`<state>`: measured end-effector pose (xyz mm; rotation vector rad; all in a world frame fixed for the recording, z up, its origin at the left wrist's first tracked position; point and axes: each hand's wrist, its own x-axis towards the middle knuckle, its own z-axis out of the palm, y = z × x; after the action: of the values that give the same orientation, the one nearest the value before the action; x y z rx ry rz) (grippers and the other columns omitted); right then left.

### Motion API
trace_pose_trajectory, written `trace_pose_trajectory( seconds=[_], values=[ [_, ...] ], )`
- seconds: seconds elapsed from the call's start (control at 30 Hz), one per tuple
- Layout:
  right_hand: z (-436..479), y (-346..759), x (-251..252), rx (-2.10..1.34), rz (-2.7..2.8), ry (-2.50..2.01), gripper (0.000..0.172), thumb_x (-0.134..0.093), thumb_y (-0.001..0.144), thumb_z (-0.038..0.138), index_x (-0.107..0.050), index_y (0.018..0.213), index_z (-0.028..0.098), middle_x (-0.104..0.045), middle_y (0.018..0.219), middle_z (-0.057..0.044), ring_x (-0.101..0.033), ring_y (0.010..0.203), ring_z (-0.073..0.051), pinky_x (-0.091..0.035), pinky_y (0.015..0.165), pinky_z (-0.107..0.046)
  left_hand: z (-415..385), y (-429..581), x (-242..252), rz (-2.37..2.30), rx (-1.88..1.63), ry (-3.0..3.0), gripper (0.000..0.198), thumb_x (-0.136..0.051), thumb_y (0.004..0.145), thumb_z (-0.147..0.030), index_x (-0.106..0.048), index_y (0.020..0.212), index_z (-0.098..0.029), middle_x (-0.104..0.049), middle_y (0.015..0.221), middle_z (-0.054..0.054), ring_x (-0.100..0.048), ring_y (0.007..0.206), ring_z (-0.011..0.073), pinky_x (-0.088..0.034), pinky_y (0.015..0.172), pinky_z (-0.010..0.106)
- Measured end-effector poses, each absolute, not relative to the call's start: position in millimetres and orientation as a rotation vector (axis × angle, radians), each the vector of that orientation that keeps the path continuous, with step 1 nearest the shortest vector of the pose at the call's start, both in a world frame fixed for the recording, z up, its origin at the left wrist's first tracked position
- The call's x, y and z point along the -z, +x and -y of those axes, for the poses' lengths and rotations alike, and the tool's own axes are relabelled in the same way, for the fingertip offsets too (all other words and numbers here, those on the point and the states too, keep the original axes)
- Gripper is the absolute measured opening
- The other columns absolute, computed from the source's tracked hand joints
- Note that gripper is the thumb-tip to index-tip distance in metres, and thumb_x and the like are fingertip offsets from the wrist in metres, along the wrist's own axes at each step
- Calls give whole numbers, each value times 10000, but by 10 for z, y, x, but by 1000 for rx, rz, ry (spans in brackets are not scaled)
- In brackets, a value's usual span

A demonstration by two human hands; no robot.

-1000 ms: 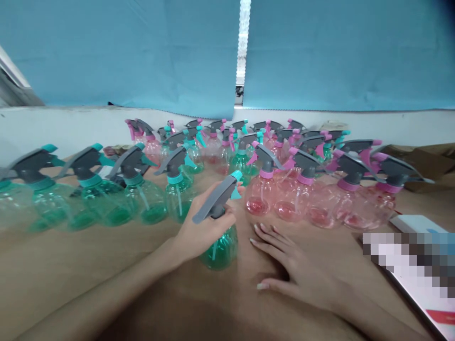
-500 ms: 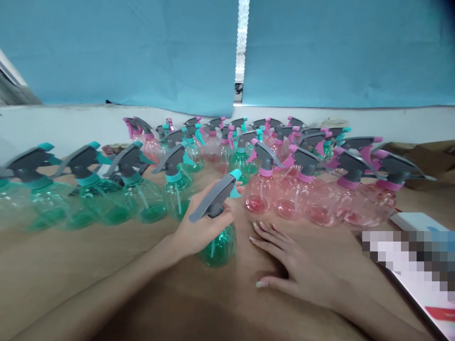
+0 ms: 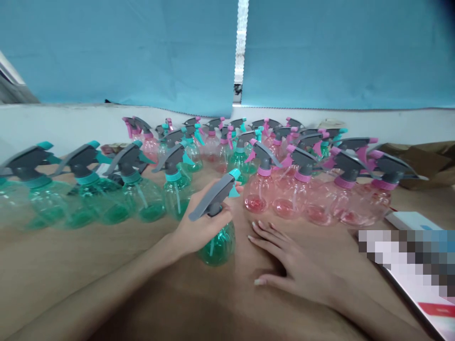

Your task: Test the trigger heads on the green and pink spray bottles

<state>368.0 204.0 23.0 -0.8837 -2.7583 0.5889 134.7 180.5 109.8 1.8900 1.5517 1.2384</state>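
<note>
My left hand (image 3: 201,222) is wrapped round the neck of a green spray bottle (image 3: 217,241) with a grey trigger head and a teal nozzle. The bottle stands on the brown table (image 3: 71,265) in front of me. My right hand (image 3: 295,265) lies flat on the table just right of the bottle, fingers spread, holding nothing. A row of green spray bottles (image 3: 142,194) stands to the left. Pink spray bottles (image 3: 302,189) with pink nozzles stand to the right, just beyond my right hand.
More green and pink bottles (image 3: 227,142) crowd the far middle of the table. A white booklet or box (image 3: 419,265) lies at the right edge. Brown paper (image 3: 423,161) sits at the far right. A blue curtain (image 3: 142,52) hangs behind a white ledge.
The green bottle in my left hand has shifted slightly up and away. My right hand stays flat in the same place.
</note>
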Motion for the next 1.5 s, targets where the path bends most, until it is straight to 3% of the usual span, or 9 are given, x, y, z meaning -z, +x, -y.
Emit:
trace_pose_trajectory(
  seconds=[0.23,0.43,0.57,1.07,1.5],
  values=[
    [-2046,3698,-185,-609,2705,-842,748,-570,809,630,-385,1427,250,-271,1530,-69,-218,1410,-296,-190,1142,-537,-1781,1342,-1122,-1438,-1229,1891,215,-503,750,-198,-561,956,-224,-536,687,-38,-551,632,150,-467,661,294],
    [-2047,3691,-206,-635,2705,-841,766,-563,802,647,-384,1427,241,-279,1528,-79,-220,1408,-306,-194,1136,-550,-1760,1357,-1164,-1510,-1234,1895,55,-510,734,-205,-540,780,-205,-570,722,-16,-542,692,158,-440,639,284],
    [-2043,3683,-223,-627,2729,-873,763,-555,806,649,-395,1422,229,-275,1528,-78,-220,1408,-304,-202,1136,-547,-1749,1362,-1177,-1445,-1263,1828,101,-524,745,-195,-571,834,-195,-600,800,-7,-525,661,133,-447,622,267],
    [-2043,3682,-216,-615,2749,-869,768,-533,812,663,-388,1427,227,-263,1533,-76,-205,1413,-295,-190,1140,-542,-1761,1369,-1078,-1582,-1268,1780,201,-533,758,-192,-555,952,-241,-564,669,-38,-552,631,156,-468,655,296],
    [-2046,3699,-179,-640,2689,-840,753,-578,803,629,-381,1429,260,-279,1529,-68,-224,1406,-311,-196,1134,-558,-1766,1380,-1102,-1611,-1289,1814,224,-527,723,-150,-585,923,-231,-571,668,-36,-558,641,156,-467,664,297]
  ],
)
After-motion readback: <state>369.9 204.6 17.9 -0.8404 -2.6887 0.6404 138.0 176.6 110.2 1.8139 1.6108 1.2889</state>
